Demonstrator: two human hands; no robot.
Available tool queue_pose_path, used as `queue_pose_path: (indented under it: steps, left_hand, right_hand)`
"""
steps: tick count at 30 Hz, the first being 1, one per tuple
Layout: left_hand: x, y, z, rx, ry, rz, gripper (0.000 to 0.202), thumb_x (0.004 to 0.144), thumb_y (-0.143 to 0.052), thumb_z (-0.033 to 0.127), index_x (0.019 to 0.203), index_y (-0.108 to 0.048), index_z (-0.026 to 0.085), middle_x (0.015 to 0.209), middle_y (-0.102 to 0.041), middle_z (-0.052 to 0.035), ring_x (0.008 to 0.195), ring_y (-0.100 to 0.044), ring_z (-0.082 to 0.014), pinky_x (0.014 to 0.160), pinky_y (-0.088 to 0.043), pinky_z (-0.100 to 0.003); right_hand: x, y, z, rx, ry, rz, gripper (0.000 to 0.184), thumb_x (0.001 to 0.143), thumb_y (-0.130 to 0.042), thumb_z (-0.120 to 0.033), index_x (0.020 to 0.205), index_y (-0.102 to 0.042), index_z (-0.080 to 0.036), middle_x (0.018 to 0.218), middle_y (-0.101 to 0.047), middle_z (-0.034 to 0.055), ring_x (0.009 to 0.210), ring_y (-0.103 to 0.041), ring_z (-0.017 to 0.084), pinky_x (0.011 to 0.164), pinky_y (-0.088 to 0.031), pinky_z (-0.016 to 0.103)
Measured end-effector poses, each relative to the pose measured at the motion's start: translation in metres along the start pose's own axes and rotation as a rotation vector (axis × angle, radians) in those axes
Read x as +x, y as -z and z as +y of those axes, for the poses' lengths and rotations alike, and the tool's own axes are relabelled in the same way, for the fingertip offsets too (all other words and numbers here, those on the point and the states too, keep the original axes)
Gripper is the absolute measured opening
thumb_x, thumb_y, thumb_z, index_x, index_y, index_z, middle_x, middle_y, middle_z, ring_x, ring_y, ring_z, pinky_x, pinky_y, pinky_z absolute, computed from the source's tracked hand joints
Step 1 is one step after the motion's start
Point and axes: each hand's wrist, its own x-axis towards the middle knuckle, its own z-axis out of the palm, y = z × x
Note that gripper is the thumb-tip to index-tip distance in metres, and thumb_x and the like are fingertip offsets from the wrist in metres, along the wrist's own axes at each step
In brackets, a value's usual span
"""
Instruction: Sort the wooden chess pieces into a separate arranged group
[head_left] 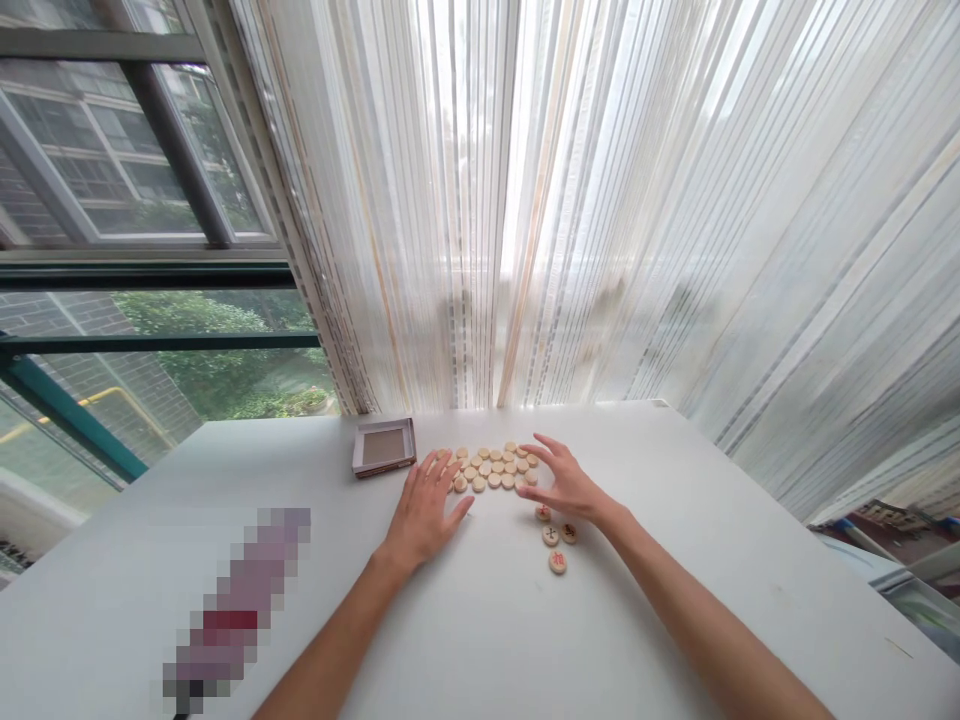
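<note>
Several round wooden Chinese chess pieces point(495, 468) lie close together in rows on the white table, their faces blank as far as I can make out. My left hand point(425, 505) rests over the left end of this group, fingers spread and covering some pieces. At the right end, my right hand point(562, 482) is open, thumb and fingers apart around the outermost pieces. Below my right hand lie a few loose pieces with characters showing, among them a red-marked chess piece point(557, 561) and a black-marked chess piece point(550, 535).
An open shallow box point(361, 466) stands at the table's back edge, left of the pieces. A pixelated long object point(240, 600) lies on the left of the white table point(480, 640). Striped sheer curtains point(480, 300) hang behind, beside an open window.
</note>
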Motion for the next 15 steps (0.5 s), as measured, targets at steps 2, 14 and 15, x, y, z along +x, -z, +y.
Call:
queue_pose_path:
  steps: [2, 14, 15]
  left_hand:
    - [0.012, -0.003, -0.004, 0.0, -0.039, -0.077, 0.058, 0.095, -0.053, 0.049, 0.147, -0.042, 0.028, 0.159, -0.037, -0.0069, 0.148, -0.025, -0.0313, 0.121, -0.02, -0.055]
    - [0.05, -0.021, -0.017, -0.073, -0.114, -0.203, 0.06, 0.095, -0.046, 0.062, 0.146, -0.044, 0.031, 0.156, -0.043, -0.0062, 0.143, -0.037, -0.0272, 0.118, -0.024, -0.049]
    - [0.054, -0.023, -0.016, -0.077, -0.12, -0.2, 0.059, 0.095, -0.046, 0.061, 0.145, -0.045, 0.031, 0.155, -0.044, -0.0062, 0.142, -0.038, -0.0268, 0.118, -0.024, -0.048]
  right_hand:
    - [0.015, -0.001, -0.001, -0.055, 0.063, -0.12, 0.092, 0.065, -0.077, -0.072, 0.145, -0.047, -0.036, 0.161, -0.028, 0.0086, 0.148, -0.021, 0.039, 0.117, -0.024, 0.059]
    - [0.055, -0.018, 0.004, -0.162, 0.179, -0.284, 0.085, 0.082, -0.057, -0.075, 0.153, -0.034, -0.035, 0.164, -0.025, 0.0039, 0.15, -0.019, 0.035, 0.121, -0.011, 0.053]
    - [0.056, -0.017, 0.004, -0.163, 0.184, -0.279, 0.081, 0.085, -0.054, -0.074, 0.153, -0.035, -0.035, 0.163, -0.026, 0.0035, 0.15, -0.019, 0.034, 0.122, -0.012, 0.051]
